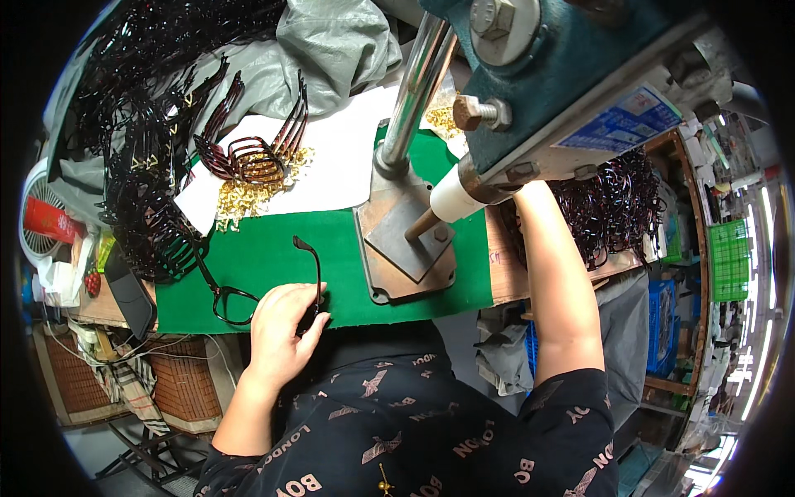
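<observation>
My left hand (pixel 284 330) is closed around one side of a dark eyeglass frame (pixel 219 292). One rim shows to the left of my fingers, and one temple stands up on their right. The frame is over the green mat (pixel 331 240), near its front edge. To its right stands a bench press, with a square metal plate (pixel 409 235) on its base and a rod in a white collar (pixel 454 195) above it. My right forearm (pixel 565 282) reaches up behind the press head (pixel 563 91), which hides my right hand and its fingers.
Small gold-coloured parts (pixel 248 201) lie on white paper with dark red frame pieces (pixel 248 161). Heaps of dark frames (pixel 149 166) fill the left; another dark heap (pixel 613 207) is at right. A small fan (pixel 41 215) stands far left, a green crate (pixel 729 261) far right.
</observation>
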`<state>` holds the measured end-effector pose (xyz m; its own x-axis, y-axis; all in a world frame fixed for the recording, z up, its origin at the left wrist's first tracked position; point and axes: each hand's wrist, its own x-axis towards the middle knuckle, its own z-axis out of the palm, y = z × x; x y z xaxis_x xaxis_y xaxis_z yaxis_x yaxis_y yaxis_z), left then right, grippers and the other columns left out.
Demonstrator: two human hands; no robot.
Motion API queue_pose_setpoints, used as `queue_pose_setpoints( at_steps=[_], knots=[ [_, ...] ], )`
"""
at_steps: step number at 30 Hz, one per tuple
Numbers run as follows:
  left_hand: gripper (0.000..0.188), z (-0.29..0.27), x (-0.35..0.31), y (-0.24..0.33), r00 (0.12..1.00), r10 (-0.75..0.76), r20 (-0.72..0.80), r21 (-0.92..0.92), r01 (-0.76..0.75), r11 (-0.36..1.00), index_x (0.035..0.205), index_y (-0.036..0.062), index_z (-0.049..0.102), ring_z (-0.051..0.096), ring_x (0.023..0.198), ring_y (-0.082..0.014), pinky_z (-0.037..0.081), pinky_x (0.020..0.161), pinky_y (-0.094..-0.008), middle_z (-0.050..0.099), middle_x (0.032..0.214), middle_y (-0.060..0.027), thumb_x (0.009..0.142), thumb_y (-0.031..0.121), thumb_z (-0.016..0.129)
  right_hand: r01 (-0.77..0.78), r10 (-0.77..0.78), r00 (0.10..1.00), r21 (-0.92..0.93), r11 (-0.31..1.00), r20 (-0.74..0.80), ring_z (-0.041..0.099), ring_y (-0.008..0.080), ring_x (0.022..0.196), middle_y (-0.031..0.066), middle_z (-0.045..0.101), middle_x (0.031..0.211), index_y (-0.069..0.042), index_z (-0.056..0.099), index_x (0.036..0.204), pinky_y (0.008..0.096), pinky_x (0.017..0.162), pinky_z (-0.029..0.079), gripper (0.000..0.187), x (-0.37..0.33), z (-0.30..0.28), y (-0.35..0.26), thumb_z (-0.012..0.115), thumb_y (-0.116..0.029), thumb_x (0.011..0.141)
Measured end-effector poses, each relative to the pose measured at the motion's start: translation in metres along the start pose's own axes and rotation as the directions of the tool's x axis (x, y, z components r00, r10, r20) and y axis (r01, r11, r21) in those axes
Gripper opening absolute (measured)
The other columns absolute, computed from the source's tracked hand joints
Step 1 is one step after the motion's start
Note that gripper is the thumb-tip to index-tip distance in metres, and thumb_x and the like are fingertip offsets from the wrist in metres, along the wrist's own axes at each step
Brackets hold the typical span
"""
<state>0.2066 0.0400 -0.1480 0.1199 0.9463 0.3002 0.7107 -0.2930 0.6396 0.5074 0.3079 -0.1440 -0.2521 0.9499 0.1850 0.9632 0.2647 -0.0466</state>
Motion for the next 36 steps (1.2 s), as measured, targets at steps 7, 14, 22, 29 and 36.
queue_pose_setpoints(
  at_steps=[7,14,22,29,36],
  knots=[
    [0.036,0.001,0.0,0.0,1.0,0.006,-0.005,-0.008,-0.006,1.0,0.101,0.0049,0.062,0.06,0.088,-0.0277,0.046,0.078,-0.0371,0.063,0.091,-0.0103,0.067,0.007,0.07,-0.004,0.004,1.0,-0.012,1.0,0.005,0.062,0.0328,0.089,0.0216,0.062,0.093,-0.001,0.061,0.097,0.0352,0.077,0.049,0.025,-0.003,0.004,-0.002,0.057,-0.015,0.076],
    [0.037,-0.001,-0.001,-0.002,0.999,0.03,0.016,-0.009,-0.03,1.0,0.102,0.0028,0.061,0.059,0.088,-0.0289,0.046,0.079,-0.037,0.063,0.091,-0.0116,0.066,0.005,0.07,-0.016,0.016,1.0,-0.008,1.0,-0.006,0.062,0.0326,0.088,0.0215,0.062,0.093,-0.001,0.061,0.097,0.0351,0.077,0.049,0.025,-0.007,0.004,-0.002,0.057,-0.015,0.076],
    [0.038,-0.014,0.007,-0.001,0.999,0.052,0.004,-0.023,-0.052,0.998,0.107,0.002,0.06,0.061,0.081,-0.0276,0.047,0.075,-0.0362,0.063,0.086,-0.0106,0.071,0.008,0.069,-0.026,0.026,1.0,-0.015,1.0,-0.016,0.062,0.0323,0.088,0.0215,0.062,0.093,-0.001,0.061,0.097,0.0351,0.076,0.049,0.025,-0.011,0.0,-0.001,0.057,-0.015,0.076],
    [0.062,-0.025,0.032,0.029,0.99,0.117,0.082,-0.545,-0.054,0.836,0.132,-0.0016,0.038,0.063,0.08,-0.0184,0.048,0.076,-0.028,0.065,0.09,-0.0097,0.075,-0.006,0.062,0.206,0.091,0.934,0.729,0.653,-0.345,0.06,0.0161,0.068,0.0089,0.062,0.083,0.002,0.055,0.098,0.0274,0.066,0.049,0.023,-0.071,-0.053,-0.022,0.058,0.002,0.074],
    [0.077,-0.005,0.048,0.055,0.975,0.135,0.176,-0.838,0.077,0.54,0.141,-0.0025,0.018,0.061,0.082,-0.015,0.046,0.079,-0.0276,0.063,0.086,-0.0092,0.078,-0.005,0.062,-0.155,-0.272,0.962,0.807,-0.569,-0.007,0.047,0.0163,0.078,0.0069,0.05,0.082,-0.009,0.038,0.094,0.0287,0.072,0.039,0.033,-0.163,-0.077,-0.117,0.06,0.005,0.074]
  ],
)
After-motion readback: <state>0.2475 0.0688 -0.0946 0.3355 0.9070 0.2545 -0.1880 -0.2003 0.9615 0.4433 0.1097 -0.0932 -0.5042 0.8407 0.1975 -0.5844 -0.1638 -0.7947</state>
